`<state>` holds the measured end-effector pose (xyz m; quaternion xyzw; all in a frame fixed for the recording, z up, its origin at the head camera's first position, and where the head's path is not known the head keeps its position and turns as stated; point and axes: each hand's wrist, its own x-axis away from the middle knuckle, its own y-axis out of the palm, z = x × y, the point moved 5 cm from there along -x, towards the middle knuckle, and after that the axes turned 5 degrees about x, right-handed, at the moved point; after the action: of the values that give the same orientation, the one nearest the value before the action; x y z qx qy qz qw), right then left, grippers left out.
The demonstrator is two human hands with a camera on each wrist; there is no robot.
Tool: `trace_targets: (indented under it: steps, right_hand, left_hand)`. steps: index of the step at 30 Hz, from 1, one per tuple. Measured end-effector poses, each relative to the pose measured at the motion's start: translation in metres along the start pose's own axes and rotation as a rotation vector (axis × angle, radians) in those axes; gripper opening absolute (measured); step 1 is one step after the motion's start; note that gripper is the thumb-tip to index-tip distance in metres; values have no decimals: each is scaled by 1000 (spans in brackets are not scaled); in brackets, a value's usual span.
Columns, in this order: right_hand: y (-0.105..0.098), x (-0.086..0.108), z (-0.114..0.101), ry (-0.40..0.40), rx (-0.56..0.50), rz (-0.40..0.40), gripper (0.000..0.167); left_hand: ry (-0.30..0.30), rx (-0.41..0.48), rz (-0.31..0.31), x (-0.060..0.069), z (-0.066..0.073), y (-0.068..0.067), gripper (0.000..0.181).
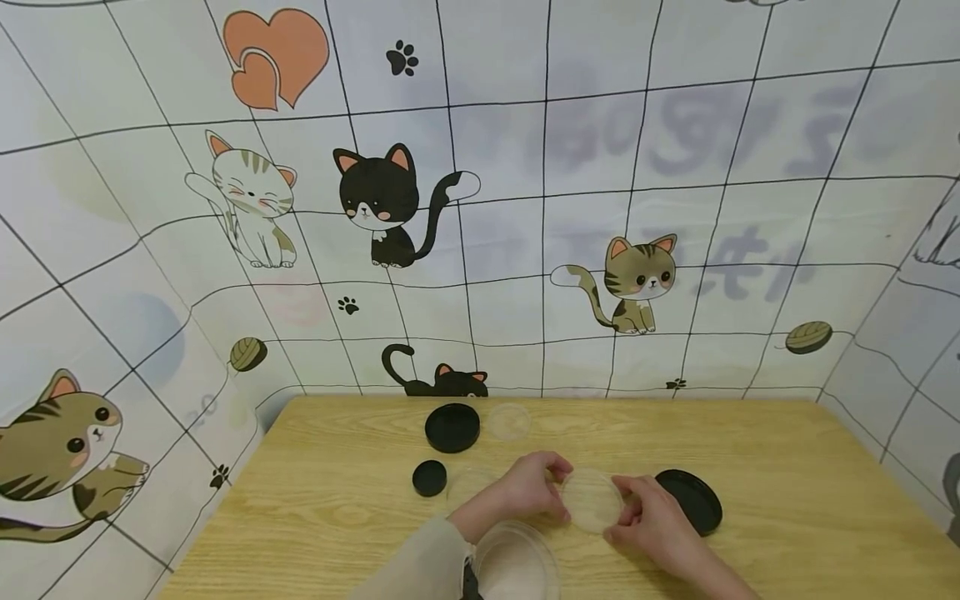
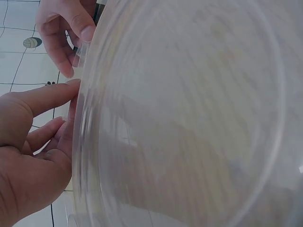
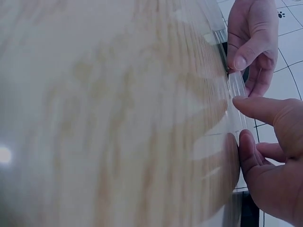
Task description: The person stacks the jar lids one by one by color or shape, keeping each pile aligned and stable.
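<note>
Both hands grip a shallow, clear round plastic piece at opposite edges, low over the wooden table; I cannot tell whether it is a lid or a dish. My left hand has its thumb and fingers at the left rim. On the right rim are the thumb and fingers of my right hand. Below the left wrist stands a larger clear round container, partly covered by the sleeve; a clear round wall fills much of the left wrist view. Another clear round piece lies partly behind the left forearm.
A large black round piece and a small black one lie at the left, with a clear disc near the back edge. Another black round piece is beside the right hand. A cat-patterned cloth surrounds the table.
</note>
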<state>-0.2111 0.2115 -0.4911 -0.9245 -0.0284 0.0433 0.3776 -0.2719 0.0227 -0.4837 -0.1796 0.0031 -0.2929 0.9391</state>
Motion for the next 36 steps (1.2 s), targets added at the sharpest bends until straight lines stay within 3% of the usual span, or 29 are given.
trace_targets:
  steps: [12, 19, 25, 29, 36]
  right_hand:
    - [-3, 4, 0, -55, -197, -110, 75]
    - [0, 9, -20, -183, -365, -159, 72]
    - [6, 7, -39, -306, -386, -173, 68]
    - [15, 6, -50, -371, -427, -241, 64]
    - [35, 7, -63, -297, -467, -368, 65]
  left_hand:
    - [27, 96, -2, 17, -1, -10, 56]
    - [39, 178, -16, 47, 7, -24, 59]
    - [44, 229, 22, 72, 13, -37, 61]
    - [33, 251, 43, 88, 12, -43, 63]
    - [21, 253, 90, 111, 1, -52, 64]
